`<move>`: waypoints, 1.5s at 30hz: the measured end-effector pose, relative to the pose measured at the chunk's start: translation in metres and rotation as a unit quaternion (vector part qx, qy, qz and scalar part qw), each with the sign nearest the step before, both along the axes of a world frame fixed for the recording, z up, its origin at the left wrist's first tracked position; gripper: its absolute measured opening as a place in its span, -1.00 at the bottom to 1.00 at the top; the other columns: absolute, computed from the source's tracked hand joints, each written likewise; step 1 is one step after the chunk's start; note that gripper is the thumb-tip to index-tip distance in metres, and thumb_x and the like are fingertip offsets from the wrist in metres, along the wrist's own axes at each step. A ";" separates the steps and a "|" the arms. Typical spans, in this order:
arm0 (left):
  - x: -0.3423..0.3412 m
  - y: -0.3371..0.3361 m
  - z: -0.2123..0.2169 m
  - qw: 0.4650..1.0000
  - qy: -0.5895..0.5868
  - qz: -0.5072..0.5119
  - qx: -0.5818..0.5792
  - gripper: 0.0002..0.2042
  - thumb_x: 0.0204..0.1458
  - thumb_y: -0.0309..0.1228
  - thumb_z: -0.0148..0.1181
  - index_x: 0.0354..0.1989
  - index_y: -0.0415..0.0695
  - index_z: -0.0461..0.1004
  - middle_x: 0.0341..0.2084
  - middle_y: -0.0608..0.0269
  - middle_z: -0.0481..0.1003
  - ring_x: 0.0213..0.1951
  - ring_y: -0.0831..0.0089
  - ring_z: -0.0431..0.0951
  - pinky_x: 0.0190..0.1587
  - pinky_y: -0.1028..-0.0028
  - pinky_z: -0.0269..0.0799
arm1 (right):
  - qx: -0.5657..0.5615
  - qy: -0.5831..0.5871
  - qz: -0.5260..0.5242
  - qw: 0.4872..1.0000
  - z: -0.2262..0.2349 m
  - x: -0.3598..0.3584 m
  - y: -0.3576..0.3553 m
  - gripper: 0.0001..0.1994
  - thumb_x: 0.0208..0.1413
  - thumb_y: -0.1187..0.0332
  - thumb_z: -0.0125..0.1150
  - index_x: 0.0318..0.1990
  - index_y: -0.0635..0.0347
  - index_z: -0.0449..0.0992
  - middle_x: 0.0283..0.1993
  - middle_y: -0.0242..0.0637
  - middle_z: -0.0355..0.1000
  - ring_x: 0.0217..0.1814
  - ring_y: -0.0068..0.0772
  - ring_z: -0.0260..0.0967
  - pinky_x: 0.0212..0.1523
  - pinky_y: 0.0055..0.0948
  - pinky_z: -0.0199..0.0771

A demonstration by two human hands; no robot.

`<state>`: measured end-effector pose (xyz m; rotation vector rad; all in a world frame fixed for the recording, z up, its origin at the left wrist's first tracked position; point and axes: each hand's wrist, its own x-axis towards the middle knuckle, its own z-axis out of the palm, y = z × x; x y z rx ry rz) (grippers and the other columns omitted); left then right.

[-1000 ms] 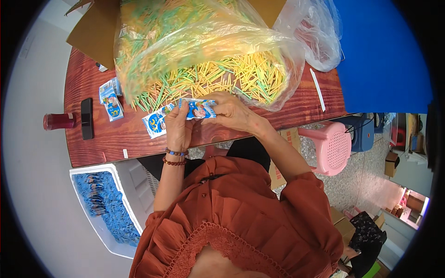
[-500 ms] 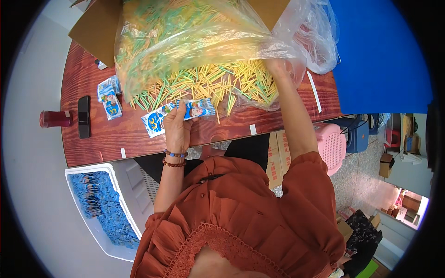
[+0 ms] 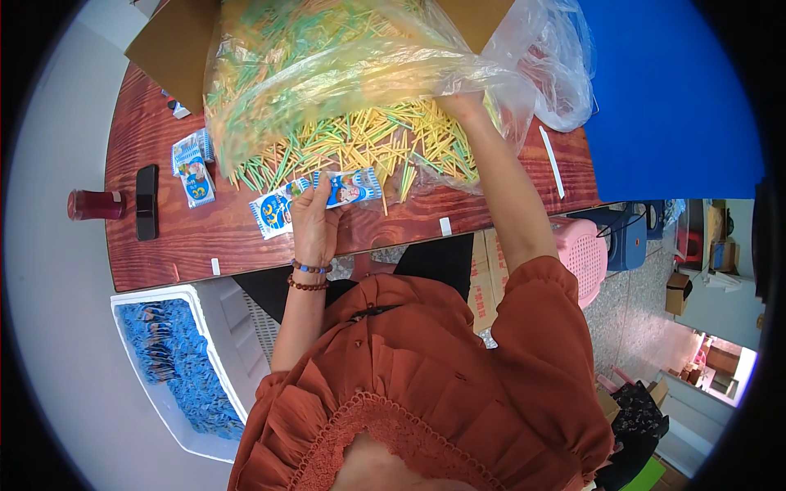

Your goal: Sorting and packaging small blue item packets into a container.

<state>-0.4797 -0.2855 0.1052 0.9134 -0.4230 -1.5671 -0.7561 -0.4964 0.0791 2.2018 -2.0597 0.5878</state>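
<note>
My left hand (image 3: 314, 221), beaded bracelets at its wrist, pinches a small blue-and-white printed packet (image 3: 354, 187) at the table's near edge. Another such packet (image 3: 274, 209) lies against the left side of that hand; whether it is gripped too cannot be made out. My right hand (image 3: 463, 108) reaches under a clear plastic sheet (image 3: 344, 78), at the right side of a heap of thin yellow and green sticks (image 3: 372, 143). The plastic hides its fingers, so what they hold does not show.
On the reddish wooden table (image 3: 246, 245) lie more packets (image 3: 196, 176), a black phone (image 3: 147, 203) and a dark red jar (image 3: 96, 204). Cardboard flaps (image 3: 173, 53) rise behind. A white foam box (image 3: 201, 327) of blue packets stands lower left, a pink stool (image 3: 583, 258) to the right.
My right hand has shifted left and slightly away from me under the plastic sheet, over the sticks. My left hand keeps its place with the packet.
</note>
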 end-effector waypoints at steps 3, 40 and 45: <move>0.003 0.001 0.003 1.000 0.012 0.006 0.004 -0.79 0.21 -0.32 0.07 -0.30 -0.19 0.55 -0.35 0.22 0.58 -0.31 0.43 0.57 -0.20 0.37 0.52 | 0.207 0.036 -0.018 0.978 0.033 0.007 0.021 -0.56 0.16 0.11 -0.18 0.07 0.11 0.47 0.18 -0.13 0.35 0.23 -0.08 0.29 0.13 -0.12 0.32; -0.032 -0.006 0.015 0.993 0.113 0.003 0.042 -0.77 0.21 -0.29 0.07 -0.28 -0.23 0.48 -0.39 0.18 0.55 -0.50 0.45 0.50 -0.35 0.45 0.49 | -0.043 -0.803 0.167 0.570 0.092 0.099 0.178 -0.77 0.36 0.25 -0.25 -0.18 0.22 0.26 -0.39 -0.24 0.36 -0.04 -0.09 0.41 0.25 -0.05 0.10; -0.034 -0.002 0.025 0.992 0.117 -0.012 0.039 -0.76 0.21 -0.27 0.06 -0.28 -0.23 0.49 -0.42 0.19 0.55 -0.50 0.47 0.50 -0.34 0.44 0.48 | -0.151 -0.702 0.191 0.670 0.100 0.132 0.175 -0.75 0.34 0.17 -0.22 -0.23 0.18 0.20 -0.39 -0.28 0.37 0.00 -0.06 0.41 0.37 0.06 -0.21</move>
